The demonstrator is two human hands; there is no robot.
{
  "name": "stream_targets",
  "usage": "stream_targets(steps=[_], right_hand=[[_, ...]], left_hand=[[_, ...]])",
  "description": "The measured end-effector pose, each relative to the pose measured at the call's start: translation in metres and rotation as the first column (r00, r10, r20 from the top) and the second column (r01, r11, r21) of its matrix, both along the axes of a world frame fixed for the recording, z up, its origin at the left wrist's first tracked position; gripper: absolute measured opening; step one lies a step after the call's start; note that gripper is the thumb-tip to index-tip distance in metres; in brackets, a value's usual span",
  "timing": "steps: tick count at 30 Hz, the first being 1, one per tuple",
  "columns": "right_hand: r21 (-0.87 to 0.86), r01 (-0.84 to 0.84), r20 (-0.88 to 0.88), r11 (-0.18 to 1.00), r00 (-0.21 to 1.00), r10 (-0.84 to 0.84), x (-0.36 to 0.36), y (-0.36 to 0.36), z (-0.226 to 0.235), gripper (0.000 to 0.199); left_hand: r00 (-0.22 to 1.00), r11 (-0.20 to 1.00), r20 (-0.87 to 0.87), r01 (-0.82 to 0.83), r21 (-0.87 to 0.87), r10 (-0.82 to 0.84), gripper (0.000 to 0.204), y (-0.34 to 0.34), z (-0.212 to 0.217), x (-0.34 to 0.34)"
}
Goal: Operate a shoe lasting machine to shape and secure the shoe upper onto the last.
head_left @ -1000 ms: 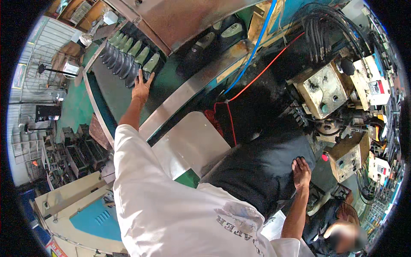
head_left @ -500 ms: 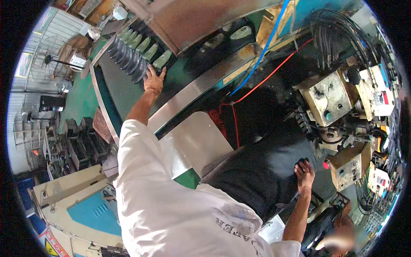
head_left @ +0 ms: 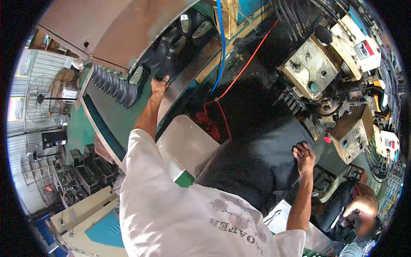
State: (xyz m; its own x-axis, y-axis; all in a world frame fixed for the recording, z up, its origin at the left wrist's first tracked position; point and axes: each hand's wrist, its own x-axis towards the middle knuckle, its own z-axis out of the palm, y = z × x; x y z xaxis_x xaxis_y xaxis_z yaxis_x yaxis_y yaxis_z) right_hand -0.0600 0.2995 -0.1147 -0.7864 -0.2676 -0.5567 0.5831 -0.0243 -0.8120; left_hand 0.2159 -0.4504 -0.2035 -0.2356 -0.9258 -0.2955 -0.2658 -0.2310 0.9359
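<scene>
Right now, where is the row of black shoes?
In the head view, the row of black shoes is at upper left on the table, just left of the left hand.

Green worktop point(head_left: 117, 113), pale rim point(head_left: 82, 92) along its left edge, metal rim point(head_left: 188, 78) along its near edge; far edge runs out of sight under a brown panel. Row of black shoes point(head_left: 112, 83), about seven, side by side from near the left edge along the panel, toes toward the bare near-left part, green last visible in the end one. Second group, dark shoes point(head_left: 173, 45), loosely bunched toward the right end by the near edge, one with a white tag point(head_left: 184, 17).
</scene>
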Motion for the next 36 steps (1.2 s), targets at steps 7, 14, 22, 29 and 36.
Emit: stream_targets(steps=[7,14,22,29,36], right_hand=[[0.770,0.181,-0.557,0.612,0.657,0.508,-0.010,0.047,-0.042,0.045],[0.912,0.304,-0.399,0.275,0.503,0.766,-0.002,0.001,-0.041,0.056],[0.900,0.360,-0.419,0.244,0.565,0.711,0.000,0.002,-0.036,0.055],[0.898,0.302,-0.439,0.320,0.663,0.606,0.006,0.005,-0.003,0.052],[0.843,0.397,-0.534,0.364,0.705,0.467,0.007,-0.019,-0.009,0.046]], left_hand=[[0.760,0.571,0.641,0.480,-0.666,0.108,0.075,0.125,0.043,-0.061],[0.681,0.429,0.311,0.686,-0.588,-0.663,0.040,0.367,0.104,-0.168],[0.205,-0.131,0.735,0.919,-0.371,-0.646,0.060,0.520,0.111,-0.194],[-0.015,-0.134,0.522,0.972,-0.191,-0.853,0.055,0.509,0.124,-0.225],[0.355,0.078,0.296,0.747,-0.661,-0.887,0.030,0.468,0.205,-0.357]])
